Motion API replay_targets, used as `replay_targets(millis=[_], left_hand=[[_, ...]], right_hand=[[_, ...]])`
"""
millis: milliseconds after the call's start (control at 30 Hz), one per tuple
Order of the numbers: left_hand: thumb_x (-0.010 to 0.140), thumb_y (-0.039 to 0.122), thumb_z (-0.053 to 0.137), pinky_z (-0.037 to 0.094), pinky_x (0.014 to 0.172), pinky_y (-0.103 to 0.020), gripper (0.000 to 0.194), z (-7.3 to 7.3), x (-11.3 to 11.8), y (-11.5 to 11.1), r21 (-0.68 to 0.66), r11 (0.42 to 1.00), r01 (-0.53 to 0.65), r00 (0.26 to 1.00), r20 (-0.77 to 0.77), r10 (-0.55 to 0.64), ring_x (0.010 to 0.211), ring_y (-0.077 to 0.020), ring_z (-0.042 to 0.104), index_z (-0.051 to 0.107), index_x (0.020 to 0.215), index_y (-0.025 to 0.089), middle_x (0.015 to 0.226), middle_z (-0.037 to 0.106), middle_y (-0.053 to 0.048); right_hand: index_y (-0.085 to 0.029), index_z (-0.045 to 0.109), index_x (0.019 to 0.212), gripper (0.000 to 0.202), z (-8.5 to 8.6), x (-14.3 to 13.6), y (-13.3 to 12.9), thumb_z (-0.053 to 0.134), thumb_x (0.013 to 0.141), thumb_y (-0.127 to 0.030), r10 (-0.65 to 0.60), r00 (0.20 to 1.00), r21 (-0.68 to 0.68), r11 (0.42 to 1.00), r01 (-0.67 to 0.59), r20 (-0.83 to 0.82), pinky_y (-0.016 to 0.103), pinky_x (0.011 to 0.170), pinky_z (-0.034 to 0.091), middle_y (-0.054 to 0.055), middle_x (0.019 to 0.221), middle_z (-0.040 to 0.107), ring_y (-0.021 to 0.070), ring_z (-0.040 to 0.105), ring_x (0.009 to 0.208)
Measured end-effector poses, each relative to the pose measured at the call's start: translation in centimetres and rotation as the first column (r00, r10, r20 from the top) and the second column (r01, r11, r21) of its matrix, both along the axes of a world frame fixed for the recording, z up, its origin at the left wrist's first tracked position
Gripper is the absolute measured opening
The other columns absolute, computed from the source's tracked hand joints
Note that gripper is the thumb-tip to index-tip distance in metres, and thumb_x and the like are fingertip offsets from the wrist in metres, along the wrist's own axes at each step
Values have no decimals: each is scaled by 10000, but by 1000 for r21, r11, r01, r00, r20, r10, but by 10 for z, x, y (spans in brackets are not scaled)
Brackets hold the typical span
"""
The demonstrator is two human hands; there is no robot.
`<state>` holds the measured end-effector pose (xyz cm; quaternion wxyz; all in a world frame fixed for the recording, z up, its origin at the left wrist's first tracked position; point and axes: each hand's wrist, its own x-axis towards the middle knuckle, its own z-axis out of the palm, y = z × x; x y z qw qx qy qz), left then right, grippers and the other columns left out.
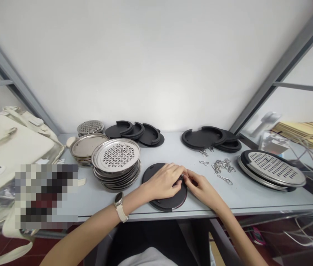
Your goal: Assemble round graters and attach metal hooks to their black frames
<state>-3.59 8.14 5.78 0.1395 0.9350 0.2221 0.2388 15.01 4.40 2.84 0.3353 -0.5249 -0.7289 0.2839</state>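
Observation:
A round black plastic holder (170,203) lies on the table close to the front edge. My left hand (166,181) rests across it, fingers curled around its right side and thumb bent inward. My right hand (201,186) pinches at the holder's right rim, its fingertips meeting those of my left. A small glint of metal, apparently a clip, shows between the fingertips; most of it is hidden. To the right is a loose pile of metal clips (223,166). Left of the holder stands a stack of round metal grater plates (116,155).
More metal discs (88,146) and grater plates (90,127) stand behind the stack. Black holders lie along the wall at left (148,135) and right (203,137). Graters in black holders (274,168) sit far right. A cream bag (12,147) covers the left end.

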Motion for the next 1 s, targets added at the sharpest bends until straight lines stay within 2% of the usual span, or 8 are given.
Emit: replay_targets(millis=[200,433,767,1000], left_hand=[[843,113,478,418,905,-333,196,1,-1,0,-6,1000,2,1000,0,-2,958,-204,523,471,1033,162,999,564,-66],[848,109,471,420,899,-337,210,2,0,0,15,1000,1,1000,-6,-1,964,-208,521,469,1051,164,1008,562,-68],[859,119,468,421,898,-340,178,1,0,-1,17,1000,-7,1000,-13,7,958,-206,525,471,1031,161,996,569,-70],[854,116,471,427,903,-346,183,0,0,0,6,1000,-3,1000,0,3,968,-211,532,468,1031,164,1002,569,-72]], right_hand=[[-178,558,826,243,-2,0,1,417,920,-352,4,1000,-3,1000,-4,-2,247,590,396,-1,684,562,143,467,611],[-198,456,779,240,-5,0,0,394,940,-365,-16,1000,-7,1000,16,-1,243,593,384,-28,648,484,132,433,602],[-174,602,841,311,1,0,1,393,936,-384,15,1000,19,1000,-15,13,274,646,461,19,649,605,184,555,675],[-178,641,913,330,2,-1,0,375,946,-372,13,999,36,999,-14,33,294,693,486,44,750,684,208,609,721]])
